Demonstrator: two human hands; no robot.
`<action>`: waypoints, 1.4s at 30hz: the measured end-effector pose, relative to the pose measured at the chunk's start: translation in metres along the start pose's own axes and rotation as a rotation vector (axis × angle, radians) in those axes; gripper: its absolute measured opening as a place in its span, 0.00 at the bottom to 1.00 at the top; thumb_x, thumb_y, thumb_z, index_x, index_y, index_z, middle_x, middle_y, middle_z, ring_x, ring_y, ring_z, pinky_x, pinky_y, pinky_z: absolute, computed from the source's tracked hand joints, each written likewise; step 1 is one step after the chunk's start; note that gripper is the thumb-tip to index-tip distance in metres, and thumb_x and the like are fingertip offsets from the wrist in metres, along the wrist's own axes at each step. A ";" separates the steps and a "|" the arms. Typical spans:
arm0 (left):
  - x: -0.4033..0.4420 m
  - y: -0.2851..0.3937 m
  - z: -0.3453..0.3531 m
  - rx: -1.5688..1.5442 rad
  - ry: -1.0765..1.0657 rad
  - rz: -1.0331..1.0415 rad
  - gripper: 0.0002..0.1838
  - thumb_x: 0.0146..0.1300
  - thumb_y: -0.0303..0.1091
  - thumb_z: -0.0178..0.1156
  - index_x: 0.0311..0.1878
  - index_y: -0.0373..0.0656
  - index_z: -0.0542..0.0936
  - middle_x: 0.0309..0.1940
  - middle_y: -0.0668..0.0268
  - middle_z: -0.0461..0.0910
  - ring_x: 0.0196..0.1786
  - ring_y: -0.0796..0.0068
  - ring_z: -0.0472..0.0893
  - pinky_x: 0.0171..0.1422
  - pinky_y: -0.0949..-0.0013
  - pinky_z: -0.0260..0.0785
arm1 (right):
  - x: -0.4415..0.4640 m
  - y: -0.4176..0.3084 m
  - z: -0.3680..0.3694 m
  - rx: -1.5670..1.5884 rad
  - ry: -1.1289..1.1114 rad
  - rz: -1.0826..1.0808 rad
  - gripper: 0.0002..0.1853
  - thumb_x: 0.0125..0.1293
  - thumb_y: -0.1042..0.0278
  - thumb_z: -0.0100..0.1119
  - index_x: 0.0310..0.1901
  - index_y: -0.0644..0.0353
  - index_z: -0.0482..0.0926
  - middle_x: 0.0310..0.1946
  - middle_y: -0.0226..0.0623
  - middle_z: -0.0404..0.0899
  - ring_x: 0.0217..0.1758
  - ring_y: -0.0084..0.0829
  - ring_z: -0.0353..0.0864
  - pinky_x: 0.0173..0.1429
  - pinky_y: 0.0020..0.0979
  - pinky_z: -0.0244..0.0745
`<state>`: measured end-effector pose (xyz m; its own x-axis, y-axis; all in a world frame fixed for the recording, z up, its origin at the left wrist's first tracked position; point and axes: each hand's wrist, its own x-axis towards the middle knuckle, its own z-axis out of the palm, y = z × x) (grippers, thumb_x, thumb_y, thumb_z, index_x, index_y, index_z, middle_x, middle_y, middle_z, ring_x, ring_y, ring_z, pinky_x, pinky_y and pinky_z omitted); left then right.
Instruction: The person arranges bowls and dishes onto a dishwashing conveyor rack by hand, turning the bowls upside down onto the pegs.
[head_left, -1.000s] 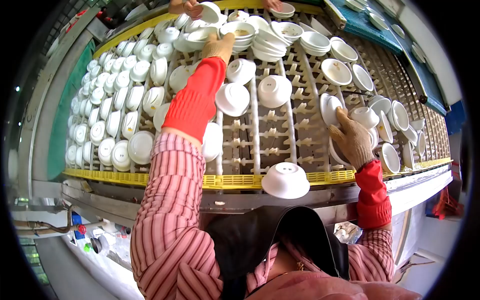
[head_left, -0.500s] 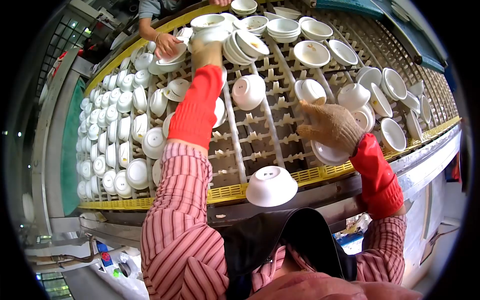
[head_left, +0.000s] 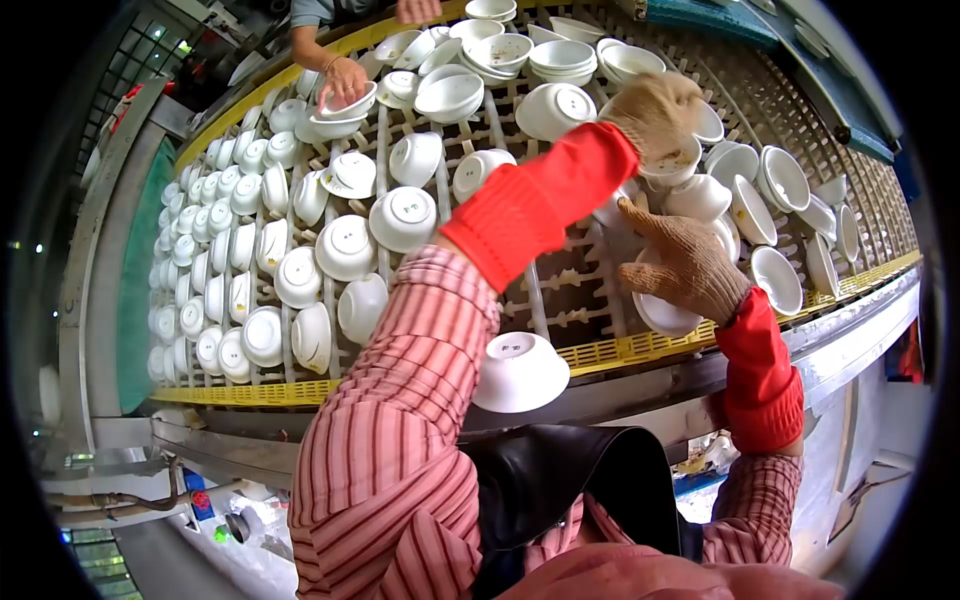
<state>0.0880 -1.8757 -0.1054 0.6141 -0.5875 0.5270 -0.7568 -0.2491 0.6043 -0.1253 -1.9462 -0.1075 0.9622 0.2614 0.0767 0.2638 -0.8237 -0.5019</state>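
One upside-down bowl [head_left: 520, 373] sits on the rack [head_left: 240, 392]'s near edge. Your right hand [head_left: 688, 264] has its fingers apart beside bowls [head_left: 698, 198]. Your left hand [head_left: 655, 112] is blurry, so you can't tell its grip. More bowls pile at the far edge.

The bright view warps toward black edges; left hand [head_left: 655, 115] blurs.

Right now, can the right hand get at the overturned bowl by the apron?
Probably yes: the right hand is open, and nothing stands on the yellow edging toward the overturned bowl; the left sleeve flanks its other side.
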 end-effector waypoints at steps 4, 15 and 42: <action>-0.028 -0.055 -0.087 0.601 0.371 0.173 0.25 0.69 0.56 0.73 0.44 0.39 0.87 0.37 0.55 0.89 0.41 0.53 0.89 0.48 0.47 0.80 | -0.001 -0.020 0.001 -0.090 -0.004 -0.230 0.52 0.54 0.41 0.85 0.75 0.65 0.75 0.60 0.52 0.87 0.64 0.56 0.87 0.74 0.52 0.77; -0.128 -0.104 -0.160 0.263 0.102 -0.680 0.39 0.76 0.73 0.62 0.45 0.37 0.91 0.32 0.49 0.89 0.42 0.47 0.91 0.49 0.48 0.81 | 0.018 -0.025 0.021 -0.231 -0.005 -0.243 0.40 0.57 0.59 0.81 0.70 0.65 0.76 0.62 0.51 0.86 0.67 0.54 0.84 0.79 0.57 0.72; -0.127 -0.162 -0.252 0.953 0.304 -0.821 0.24 0.78 0.58 0.58 0.58 0.50 0.90 0.56 0.46 0.90 0.60 0.43 0.89 0.63 0.40 0.80 | -0.019 -0.020 -0.012 -0.182 0.064 -0.140 0.38 0.58 0.59 0.81 0.68 0.65 0.78 0.60 0.50 0.84 0.63 0.55 0.84 0.65 0.50 0.82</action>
<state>0.1888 -1.5672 -0.1195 0.9029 0.1641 0.3972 0.0806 -0.9725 0.2186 -0.1479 -1.9405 -0.0885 0.9162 0.3519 0.1919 0.3973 -0.8604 -0.3190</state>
